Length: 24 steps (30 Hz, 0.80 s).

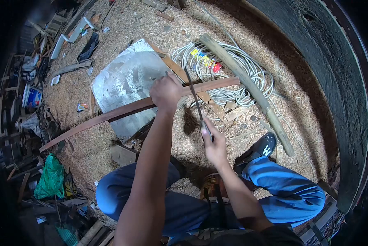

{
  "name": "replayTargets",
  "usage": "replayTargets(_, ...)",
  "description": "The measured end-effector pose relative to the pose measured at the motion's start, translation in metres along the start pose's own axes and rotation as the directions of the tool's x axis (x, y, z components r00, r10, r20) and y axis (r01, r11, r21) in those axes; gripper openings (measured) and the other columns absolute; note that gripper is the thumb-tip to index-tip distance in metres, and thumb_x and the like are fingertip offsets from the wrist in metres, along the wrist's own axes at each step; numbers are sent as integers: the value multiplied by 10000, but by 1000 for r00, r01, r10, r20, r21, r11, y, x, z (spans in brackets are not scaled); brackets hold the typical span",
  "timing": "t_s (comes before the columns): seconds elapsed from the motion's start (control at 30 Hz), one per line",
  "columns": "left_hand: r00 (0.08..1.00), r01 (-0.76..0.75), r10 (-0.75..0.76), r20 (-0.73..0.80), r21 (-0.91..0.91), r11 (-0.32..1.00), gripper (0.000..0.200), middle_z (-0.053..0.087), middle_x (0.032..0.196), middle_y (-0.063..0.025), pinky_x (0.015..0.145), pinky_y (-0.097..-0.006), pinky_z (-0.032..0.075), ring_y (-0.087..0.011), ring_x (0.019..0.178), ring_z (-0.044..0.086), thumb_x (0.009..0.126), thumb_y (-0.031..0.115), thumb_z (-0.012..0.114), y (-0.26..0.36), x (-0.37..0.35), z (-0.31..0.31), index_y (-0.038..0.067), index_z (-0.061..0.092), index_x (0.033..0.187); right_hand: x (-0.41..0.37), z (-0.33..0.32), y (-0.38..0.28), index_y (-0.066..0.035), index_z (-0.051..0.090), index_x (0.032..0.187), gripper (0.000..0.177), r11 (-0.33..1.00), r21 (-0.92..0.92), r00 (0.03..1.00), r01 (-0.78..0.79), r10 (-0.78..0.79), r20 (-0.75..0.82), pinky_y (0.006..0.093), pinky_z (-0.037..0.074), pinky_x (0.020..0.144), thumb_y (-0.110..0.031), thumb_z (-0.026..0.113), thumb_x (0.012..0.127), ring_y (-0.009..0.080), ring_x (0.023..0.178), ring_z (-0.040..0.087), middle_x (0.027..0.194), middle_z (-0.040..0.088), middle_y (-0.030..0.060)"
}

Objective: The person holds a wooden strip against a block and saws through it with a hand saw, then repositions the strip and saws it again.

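My left hand [166, 92] is closed in a fist around a long, slightly curved reddish wooden strip [106, 112], which runs from the far left to the coil at the right. In my right hand [215, 143] is a long, narrow, dark-bladed tool [195, 95], seen nearly edge-on. Its blade crosses the strip just right of my left fist, and its tip points away from me. Whether it is a saw or a knife I cannot tell. Beneath the strip lies a worn grey-white board [130, 74].
A coil of pale cable [260, 80] lies on the wood shavings [122, 26], with a wooden pole [255, 92] across it. A curved dark wall [335, 82] rises at right. Scrap wood and a green bag [51, 178] are at left. My shoe [262, 146] is near the pole.
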<state>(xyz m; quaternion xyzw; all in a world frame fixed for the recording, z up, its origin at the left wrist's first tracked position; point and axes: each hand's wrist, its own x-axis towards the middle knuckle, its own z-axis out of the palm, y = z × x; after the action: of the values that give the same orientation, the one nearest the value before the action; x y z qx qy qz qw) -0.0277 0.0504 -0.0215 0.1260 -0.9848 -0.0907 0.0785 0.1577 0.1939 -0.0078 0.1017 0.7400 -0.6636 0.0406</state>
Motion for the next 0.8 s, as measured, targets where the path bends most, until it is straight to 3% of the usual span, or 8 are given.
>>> replayTargets(0.13,998,26,-23,56,-36,999,575,717,779,-254,759,-512,571,-426,743,719,1019,326,384,-1,2,-2,-9,755,735,-31,-12,-11,-88,538,1469,429,996,-1,996,-87,87,32,318,410,1095,-122,559,1041,211,1326,553,1419,605,196)
replayTargets(0.17,998,23,-21,58,-26,999,574,717,776,-251,760,-511,571,-426,741,719,1018,324,386,-1,1,-1,-10,754,733,-30,-14,-15,-89,545,1462,425,953,58,952,-296,290,94,314,412,1094,-123,564,1038,218,1315,570,1411,611,197)
replayTargets(0.27,999,5,-4,40,-30,1000,570,717,771,-248,761,-509,571,-428,738,718,1017,321,391,0,3,1,-12,752,728,13,1,-7,-88,548,1456,425,992,6,992,-127,126,28,312,426,1080,-122,572,1032,228,1303,589,1409,612,197)
replayTargets(0.33,1000,4,-3,31,-33,999,568,717,768,-248,760,-509,571,-430,737,718,1016,319,393,-3,-1,1,-14,751,726,25,7,-6,-82,550,1451,424,983,37,983,-180,179,39,313,436,1072,-121,577,1029,238,1299,597,1412,611,192)
replayTargets(0.4,999,10,-9,33,-28,1000,565,718,778,-250,763,-511,569,-430,738,717,1015,317,394,-2,0,-2,-17,750,732,20,3,-5,-81,549,1452,426,999,-33,1000,-21,22,17,315,438,1072,-121,577,1029,232,1289,603,1405,616,195)
replayTargets(0.43,999,10,-9,35,-29,1000,565,718,778,-250,763,-511,569,-430,738,717,1015,317,394,-2,1,0,-17,750,732,5,-4,2,-79,556,1447,420,978,55,979,-200,198,46,316,436,1073,-118,578,1029,227,1281,606,1391,623,204)
replayTargets(0.53,999,15,-14,45,-44,999,562,718,785,-256,769,-510,569,-432,743,717,1015,317,393,-2,4,0,-18,751,740,-28,-17,2,-77,561,1444,417,999,-41,1000,-11,11,11,316,440,1066,-120,583,1029,221,1268,613,1374,636,204)
replayTargets(0.8,1000,18,-17,26,-54,998,553,712,777,-257,762,-519,566,-433,745,716,1011,317,399,-3,1,3,-14,756,749,36,2,-9,-82,554,1451,421,987,66,988,-147,143,64,316,434,1077,-164,578,1039,226,1295,595,1385,631,194)
